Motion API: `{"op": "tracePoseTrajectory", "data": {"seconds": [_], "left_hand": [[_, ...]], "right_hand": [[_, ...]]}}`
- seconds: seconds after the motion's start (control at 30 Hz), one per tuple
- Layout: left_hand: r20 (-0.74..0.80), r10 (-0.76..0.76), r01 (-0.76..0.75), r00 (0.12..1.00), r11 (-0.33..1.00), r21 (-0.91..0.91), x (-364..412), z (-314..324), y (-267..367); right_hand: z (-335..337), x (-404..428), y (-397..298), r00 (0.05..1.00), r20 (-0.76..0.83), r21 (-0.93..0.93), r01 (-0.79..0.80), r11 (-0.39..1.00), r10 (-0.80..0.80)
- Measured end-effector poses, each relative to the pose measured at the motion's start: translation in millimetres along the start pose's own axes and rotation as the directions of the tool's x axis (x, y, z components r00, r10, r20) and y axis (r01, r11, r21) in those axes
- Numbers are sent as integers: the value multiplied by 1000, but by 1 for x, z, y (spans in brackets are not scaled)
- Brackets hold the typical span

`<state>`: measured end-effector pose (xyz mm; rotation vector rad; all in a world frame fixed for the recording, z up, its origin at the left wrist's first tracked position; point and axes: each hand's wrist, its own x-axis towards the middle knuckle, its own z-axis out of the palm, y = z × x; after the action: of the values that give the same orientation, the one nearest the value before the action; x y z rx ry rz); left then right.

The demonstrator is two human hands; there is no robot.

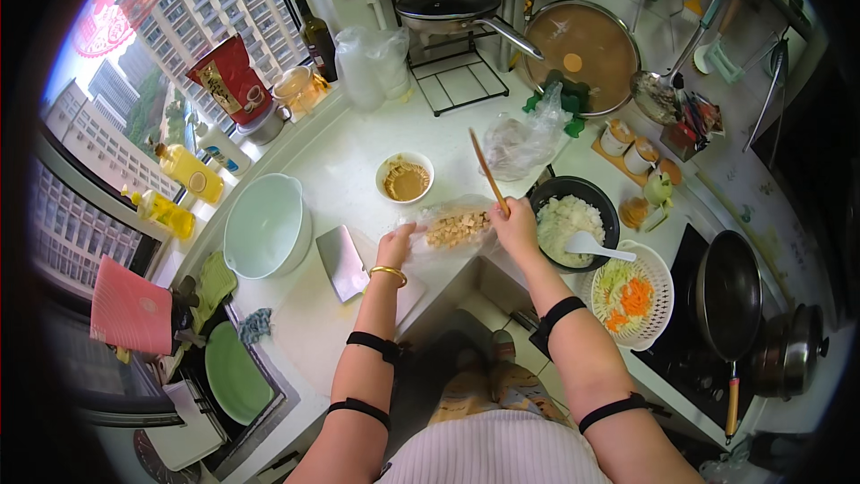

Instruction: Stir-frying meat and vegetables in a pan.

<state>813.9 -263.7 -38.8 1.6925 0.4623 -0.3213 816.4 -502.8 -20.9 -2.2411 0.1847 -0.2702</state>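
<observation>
Diced pale brown pieces [458, 228] lie in a clear plastic bag [430, 250] at the counter's front edge. My left hand [395, 245] grips the bag's left side. In my right hand [516, 225] is a wooden stick, probably chopsticks [488, 171], pointing up and away, and the hand also meets the bag's right side. Behind the bag stands a white bowl [406, 178] with brown sauce. To the right, a black pot [573, 222] holds white rice and a white rice paddle [599, 246]. A white colander [655, 296] with shredded green and orange vegetables sits nearer me.
A cleaver [341, 262] lies on a pale cutting board [302, 323] left of my left hand. Farther left are a pale green basin [265, 225] and a sink with a green tub [235, 373]. On the right, a wok [729, 296] rests on the black cooktop [678, 349].
</observation>
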Motion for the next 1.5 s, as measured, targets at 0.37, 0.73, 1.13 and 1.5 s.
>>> {"op": "tracePoseTrajectory", "data": {"seconds": [0.37, 0.73, 1.13, 1.5], "left_hand": [[59, 166, -88, 984, 754, -651, -20, 8, 23], [325, 220, 85, 920, 696, -713, -51, 17, 42], [432, 320, 115, 843, 677, -727, -62, 16, 42], [537, 392, 149, 747, 689, -710, -82, 20, 60]], "right_hand": [[-22, 24, -32, 994, 109, 396, -60, 916, 17], [-10, -4, -58, 848, 517, 466, -169, 868, -113], [-7, -9, -66, 860, 501, 336, -92, 937, -96], [-45, -13, -80, 894, 434, 455, -111, 884, -111]]}}
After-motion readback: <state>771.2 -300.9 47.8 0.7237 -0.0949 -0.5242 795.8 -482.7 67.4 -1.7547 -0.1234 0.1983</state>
